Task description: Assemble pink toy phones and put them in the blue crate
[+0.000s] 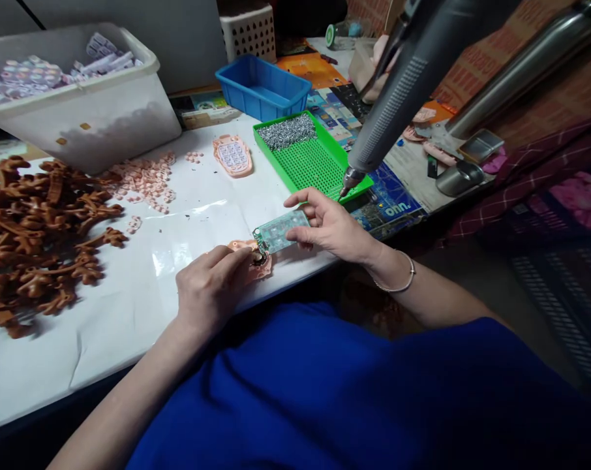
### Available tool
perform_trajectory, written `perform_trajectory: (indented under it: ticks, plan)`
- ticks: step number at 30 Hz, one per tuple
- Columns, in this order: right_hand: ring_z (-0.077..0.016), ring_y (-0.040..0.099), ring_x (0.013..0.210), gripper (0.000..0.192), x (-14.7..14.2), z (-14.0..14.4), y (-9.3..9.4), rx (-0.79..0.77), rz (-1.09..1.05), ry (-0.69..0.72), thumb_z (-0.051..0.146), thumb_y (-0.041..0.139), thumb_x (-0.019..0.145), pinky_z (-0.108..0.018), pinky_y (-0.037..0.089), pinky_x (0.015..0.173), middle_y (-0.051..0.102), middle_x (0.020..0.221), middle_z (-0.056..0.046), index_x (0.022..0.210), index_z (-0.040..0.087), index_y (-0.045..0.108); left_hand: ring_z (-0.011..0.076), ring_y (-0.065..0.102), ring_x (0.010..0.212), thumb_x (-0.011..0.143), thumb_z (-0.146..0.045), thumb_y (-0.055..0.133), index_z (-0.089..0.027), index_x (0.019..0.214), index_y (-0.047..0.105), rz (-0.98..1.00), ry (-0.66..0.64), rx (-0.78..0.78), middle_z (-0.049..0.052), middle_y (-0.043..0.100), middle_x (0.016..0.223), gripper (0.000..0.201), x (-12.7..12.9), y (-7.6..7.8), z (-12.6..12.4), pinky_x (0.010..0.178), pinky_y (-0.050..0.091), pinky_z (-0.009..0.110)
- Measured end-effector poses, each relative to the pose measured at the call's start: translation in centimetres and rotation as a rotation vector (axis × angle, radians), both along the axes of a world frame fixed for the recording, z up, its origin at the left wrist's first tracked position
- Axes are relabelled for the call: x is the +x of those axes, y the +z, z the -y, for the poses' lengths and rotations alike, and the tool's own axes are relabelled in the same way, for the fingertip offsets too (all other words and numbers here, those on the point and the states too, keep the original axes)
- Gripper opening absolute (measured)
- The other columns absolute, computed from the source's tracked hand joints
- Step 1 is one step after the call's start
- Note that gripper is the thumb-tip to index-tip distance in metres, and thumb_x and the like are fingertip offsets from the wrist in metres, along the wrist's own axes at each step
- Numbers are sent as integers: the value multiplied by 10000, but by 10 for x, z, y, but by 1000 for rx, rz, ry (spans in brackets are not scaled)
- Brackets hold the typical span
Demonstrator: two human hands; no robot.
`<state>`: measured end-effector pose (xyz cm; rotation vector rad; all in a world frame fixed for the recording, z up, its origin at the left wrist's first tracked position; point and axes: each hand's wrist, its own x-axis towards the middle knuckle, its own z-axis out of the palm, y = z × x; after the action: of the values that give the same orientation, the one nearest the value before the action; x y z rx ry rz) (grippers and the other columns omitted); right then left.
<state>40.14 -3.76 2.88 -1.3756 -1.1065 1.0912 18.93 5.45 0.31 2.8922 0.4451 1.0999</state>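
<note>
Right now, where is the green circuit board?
The green circuit board is near the head view's centre, in the right hand, its left end beside the left hand.

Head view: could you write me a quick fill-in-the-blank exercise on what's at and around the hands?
The thumb over the circuit board belongs to the ____ hand.
Small silvery pieces lie in the ____ perforated tray.
The bin just beyond that tray is ____.
Brown parts are heaped at the picture's ____ edge.

Missing words: right; green; blue; left.
</note>
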Motion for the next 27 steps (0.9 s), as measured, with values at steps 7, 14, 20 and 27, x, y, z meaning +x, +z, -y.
perform_trajectory:
  ticks: [7,14,20,27]
  plan:
    - [-75,612,723,450,4,11,-10,296,396,-34,142,652,835,-193,473,683,666,824,21,1257,143,495,163,630,601,941,-174,578,-165,907,705,-96,-117,28,19,664,686,132,-5,-1,-1,546,439,270]
    - [-97,654,783,147,21,16,-17,950,1137,211,172,486,998,-217,485,696,724,886,-30,1050,178,623,134,624,660,971,-230,539,-176,941,685,-86,-168,-118,15,669,764,159,-8,1,-4,597,477,231]
    - [-80,646,800,221,20,17,-16,872,1122,239,179,412,1029,-198,486,729,715,907,-32,1137,177,605,93,593,601,922,-180,611,-182,848,691,-46,-106,-227,-3,647,724,108,-5,-2,-2,542,438,189]
    - [-104,639,825,203,25,14,-15,831,998,322,179,410,1022,-234,502,758,695,894,-59,1053,143,607,81,598,606,939,-190,584,-176,837,680,-82,-134,-291,-5,646,732,140,-6,2,-3,546,441,171]
